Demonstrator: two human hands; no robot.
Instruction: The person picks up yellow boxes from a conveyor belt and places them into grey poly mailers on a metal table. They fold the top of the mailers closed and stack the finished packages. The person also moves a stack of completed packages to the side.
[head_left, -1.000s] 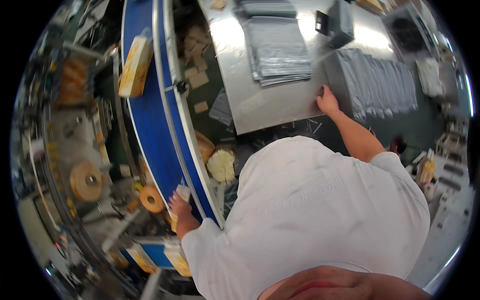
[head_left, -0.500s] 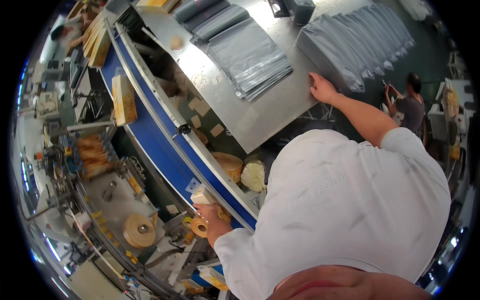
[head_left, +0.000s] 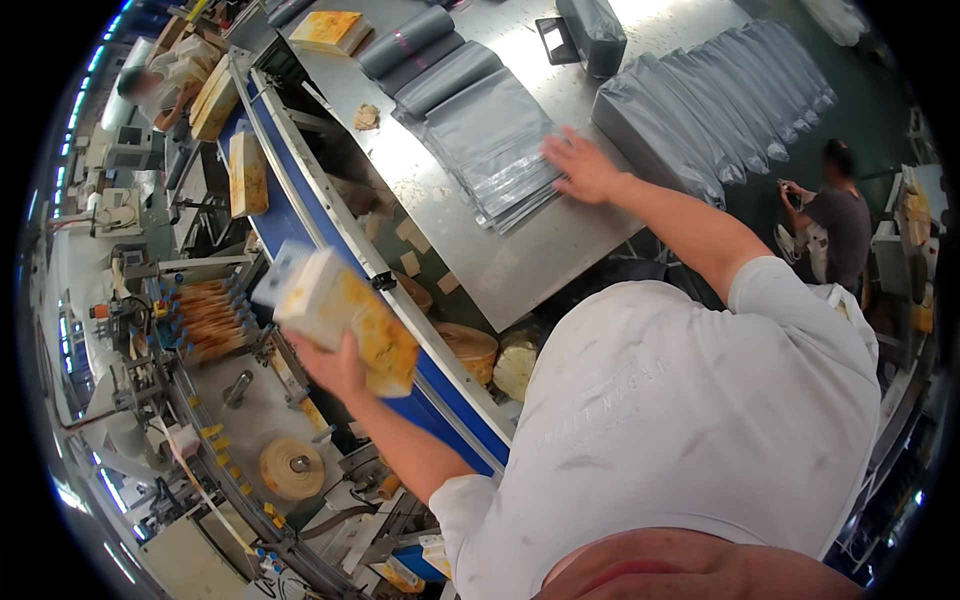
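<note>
Above the blue conveyor belt [head_left: 425, 410], my left hand [head_left: 340, 368] grips a long yellow-and-white patterned pack [head_left: 372, 325]. Its white end faces up and left, and motion blurs it. Part of its far side is hidden from me. On the metal table, my right hand [head_left: 582, 165] lies with its fingers apart at the right edge of a stack of flat grey plastic bags [head_left: 490, 140]. The fingertips meet the bags' edge, though I cannot tell whether they press on them. Nothing shows in that hand.
Filled grey bags [head_left: 715, 95] stand in a row at the table's right. Rolled grey bags [head_left: 410, 45] and a yellow pack [head_left: 330, 32] lie farther back. Another pack [head_left: 247, 175] sits on the belt. Machinery with a tape roll [head_left: 292, 464] stands left. A person [head_left: 838, 220] crouches at right.
My left hand has lifted the yellow-and-white pack from the near end of the belt, up and forward. My right hand has moved left from the table's edge to the grey bags.
</note>
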